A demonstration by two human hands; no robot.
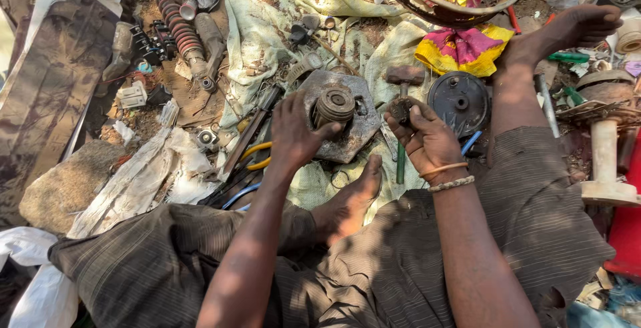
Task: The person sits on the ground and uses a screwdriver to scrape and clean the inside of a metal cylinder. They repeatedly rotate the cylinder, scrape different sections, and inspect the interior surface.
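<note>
Gripping a round metal hub (334,106), left hand (294,131) steadies it.

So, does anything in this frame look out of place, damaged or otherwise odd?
Nothing is clearly broken, though the ground is cluttered. The left hand steadies a round ribbed metal part on a rusty, chipped metal plate. The right hand holds a small dark part. A hammer lies on the stained cloth.
</note>
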